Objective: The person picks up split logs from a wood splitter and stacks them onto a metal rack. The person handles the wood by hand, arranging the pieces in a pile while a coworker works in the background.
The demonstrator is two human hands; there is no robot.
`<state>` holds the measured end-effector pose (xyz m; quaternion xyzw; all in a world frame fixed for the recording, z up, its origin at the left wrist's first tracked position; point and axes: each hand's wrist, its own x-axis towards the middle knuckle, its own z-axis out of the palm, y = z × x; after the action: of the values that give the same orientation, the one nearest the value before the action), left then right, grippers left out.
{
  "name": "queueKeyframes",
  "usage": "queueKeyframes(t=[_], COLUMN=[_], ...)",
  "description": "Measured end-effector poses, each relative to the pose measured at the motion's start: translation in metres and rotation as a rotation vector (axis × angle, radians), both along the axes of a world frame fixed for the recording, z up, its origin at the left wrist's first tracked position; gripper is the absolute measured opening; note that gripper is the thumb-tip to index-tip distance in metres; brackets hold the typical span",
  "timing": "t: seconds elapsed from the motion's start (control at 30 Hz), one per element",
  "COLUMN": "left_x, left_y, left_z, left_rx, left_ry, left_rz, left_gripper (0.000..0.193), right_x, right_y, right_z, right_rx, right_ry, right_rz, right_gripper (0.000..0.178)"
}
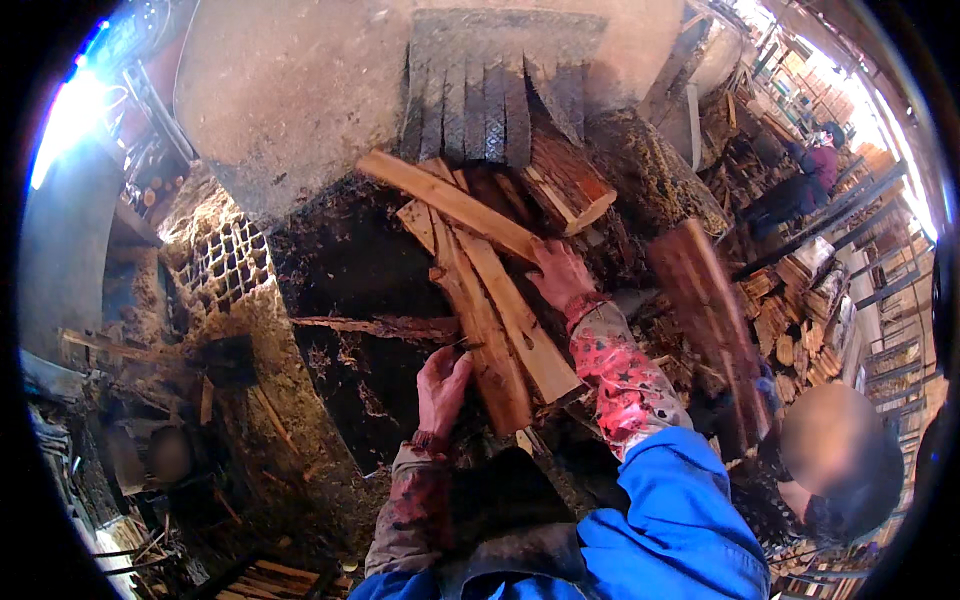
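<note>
My right hand [563,272] is closed over the near right end of a sawn wooden board [450,203]. This board lies slantwise across other lumber. Beneath it, a rough-edged plank [475,325] and a paler plank [515,315] lie side by side, pointing toward me. My left hand [442,388] is beside the rough plank's left edge, its fingers pinched together. Whatever is between those fingertips, if anything, is too small to make out. A thin strip of bark [385,327] lies just beyond the left hand.
Dark hanging flaps [490,110] cover a machine opening ahead, with a bark-covered log piece [570,180] below. A long bark slab [710,325] stands at the right near a person [850,470]. Another person [815,165] is farther off by stacked wood [800,310]. A grate [230,262] is at left.
</note>
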<state>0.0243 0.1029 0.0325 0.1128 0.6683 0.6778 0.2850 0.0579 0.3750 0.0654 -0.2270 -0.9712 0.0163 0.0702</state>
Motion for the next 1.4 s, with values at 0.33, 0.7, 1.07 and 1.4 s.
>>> queueKeyframes(t=[0.33, 0.7, 1.07, 1.4], left_x=[-0.008, -0.013, -0.015, 0.004], left_y=[0.012, 0.031, 0.033, -0.053], left_z=[0.011, 0.016, -0.009, 0.004], left_rx=[0.013, -0.081, 0.122, 0.166], left_ry=[-0.121, 0.003, -0.078, -0.171], left_rz=[-0.014, 0.065, 0.141, 0.121], left_gripper=[0.039, 0.04, 0.046, 0.035], right_x=[0.082, 0.027, 0.011, 0.014], right_y=[-0.055, -0.002, -0.047, -0.139], right_z=[0.018, -0.024, -0.034, -0.033], right_rx=[-0.1, -0.355, -0.466, -0.543], right_ry=[0.043, 0.028, 0.251, 0.368], right_rz=[-0.02, -0.144, -0.129, -0.013], right_gripper=[0.024, 0.083, 0.083, 0.075])
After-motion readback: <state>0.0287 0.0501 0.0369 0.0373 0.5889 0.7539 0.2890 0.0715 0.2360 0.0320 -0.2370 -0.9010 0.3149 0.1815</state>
